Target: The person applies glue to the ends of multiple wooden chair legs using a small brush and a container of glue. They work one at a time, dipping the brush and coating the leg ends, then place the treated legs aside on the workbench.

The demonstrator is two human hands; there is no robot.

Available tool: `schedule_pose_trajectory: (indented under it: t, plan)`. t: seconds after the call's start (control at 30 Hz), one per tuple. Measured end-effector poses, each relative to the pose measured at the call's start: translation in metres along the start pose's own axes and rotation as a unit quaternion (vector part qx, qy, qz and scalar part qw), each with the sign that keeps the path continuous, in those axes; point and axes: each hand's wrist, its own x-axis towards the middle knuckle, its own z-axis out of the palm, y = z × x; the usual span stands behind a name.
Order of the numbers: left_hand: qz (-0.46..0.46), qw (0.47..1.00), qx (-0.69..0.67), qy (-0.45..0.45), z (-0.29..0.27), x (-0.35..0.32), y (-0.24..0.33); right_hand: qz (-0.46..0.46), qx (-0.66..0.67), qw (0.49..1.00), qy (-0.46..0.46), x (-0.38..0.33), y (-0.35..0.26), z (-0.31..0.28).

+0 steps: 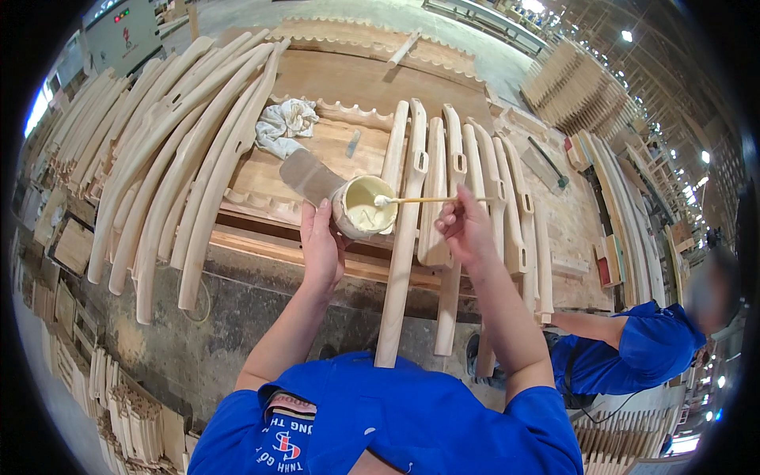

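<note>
My left hand (320, 245) grips a small round tub (354, 225) from its left side, over the near edge of the workbench. Inside the tub is pale, creamy paste (364, 207). My right hand (467, 226) pinches a thin wooden stick (427, 199), held level to the right of the tub. A white blob of paste covers the stick's tip, over the tub's mouth. Below my hands several shaped wooden legs (405, 245) lie side by side, some with oblong slots near one end. A flat brownish piece (312, 176) lies beside the tub's upper left.
A crumpled white rag (285, 125) lies on the bench beyond the tub. Many curved wooden pieces (186, 150) are stacked on the left. A hammer-like tool (548, 161) rests at the right. A co-worker in blue (633, 348) stands close on my right. Timber stacks (578, 87) stand behind.
</note>
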Motion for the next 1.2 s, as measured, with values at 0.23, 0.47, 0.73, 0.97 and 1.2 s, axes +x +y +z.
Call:
schedule_pose_trajectory:
  t: [0.23,0.47,0.73,0.97,1.2]
  plan:
    - [0.011,0.998,0.009,0.057,-0.031,0.003,0.002,-0.193,-0.283,0.937,-0.066,0.003,-0.047,0.018]
    - [0.007,0.998,-0.012,0.061,-0.037,0.001,0.002,-0.264,-0.496,0.817,-0.134,0.01,-0.036,0.047]
    - [-0.089,0.986,-0.123,-0.074,-0.056,-0.026,-0.046,-0.285,-0.64,0.674,-0.234,0.019,-0.03,0.078]
    - [-0.079,0.988,-0.089,-0.098,-0.039,-0.018,-0.074,-0.294,-0.622,0.683,-0.246,0.022,-0.028,0.085]
    - [-0.118,0.973,-0.144,-0.134,-0.044,-0.012,-0.088,-0.274,-0.625,0.694,-0.229,0.029,-0.037,0.073]
